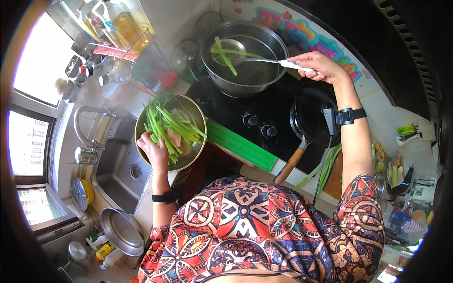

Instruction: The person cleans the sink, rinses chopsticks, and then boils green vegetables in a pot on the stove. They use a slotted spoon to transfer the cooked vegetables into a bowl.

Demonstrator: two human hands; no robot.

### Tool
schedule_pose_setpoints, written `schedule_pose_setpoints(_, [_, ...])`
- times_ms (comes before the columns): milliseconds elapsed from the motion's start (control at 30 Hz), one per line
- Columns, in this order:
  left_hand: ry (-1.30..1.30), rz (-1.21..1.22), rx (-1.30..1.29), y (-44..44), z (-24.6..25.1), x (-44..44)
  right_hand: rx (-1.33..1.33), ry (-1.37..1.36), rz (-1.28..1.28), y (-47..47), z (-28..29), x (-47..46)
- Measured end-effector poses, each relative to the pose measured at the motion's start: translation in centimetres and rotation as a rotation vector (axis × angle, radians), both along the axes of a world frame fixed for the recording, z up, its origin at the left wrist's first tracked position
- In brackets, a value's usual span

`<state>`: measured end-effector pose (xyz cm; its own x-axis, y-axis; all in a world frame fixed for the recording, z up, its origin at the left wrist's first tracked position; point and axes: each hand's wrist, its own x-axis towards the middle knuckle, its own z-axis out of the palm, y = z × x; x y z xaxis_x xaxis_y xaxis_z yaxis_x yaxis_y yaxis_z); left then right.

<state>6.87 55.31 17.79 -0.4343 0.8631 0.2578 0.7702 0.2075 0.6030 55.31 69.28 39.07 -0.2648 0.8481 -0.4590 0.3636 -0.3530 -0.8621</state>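
Note:
My right hand (pixel 321 67) grips the white patterned handle of a metal slotted spoon (pixel 262 60). The spoon's round bowl lies over the deep steel pot (pixel 244 88) on the black cooktop, with green vegetable stalks (pixel 224 55) on and across it. Dark-looking liquid seems to fill the pot. My left hand (pixel 154 143) is at the near left rim of a metal bowl (pixel 202 148), its fingers against a bundle of green stalks (pixel 177 123). Something pale pink lies beneath those stalks. Whether the left fingers grip the stalks or the rim, I cannot tell.
A black frying pan (pixel 313 113) with a wooden handle sits on the cooktop (pixel 226 106). Left are a steel sink (pixel 118 177) with a faucet (pixel 79 123) and a rack of bottles (pixel 127 30). Long green stalks (pixel 327 169) lie by a brown board (pixel 334 180). A range hood (pixel 382 53) overhangs.

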Motion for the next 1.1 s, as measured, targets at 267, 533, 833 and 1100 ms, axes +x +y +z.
schedule_pose_setpoints(267, [0.042,-0.008,0.026,-1.0,-1.2,-1.0,0.063,-0.119,-0.054,-1.4,0.6,-1.4])
schedule_pose_setpoints(533, [-0.210,0.093,-0.007,-2.1,-1.0,-1.5,0.061,0.045,-0.009,-5.1,4.7,-5.6])
schedule_pose_setpoints(833, [-0.416,0.090,0.189,-1.1,0.8,-2.6,0.007,0.101,0.196,-8.8,0.7,-14.3])
schedule_pose_setpoints(1100, [-0.511,0.042,-0.020,0.7,-2.3,-2.9,1.064,-0.534,0.520,-12.4,-7.0,-18.8])
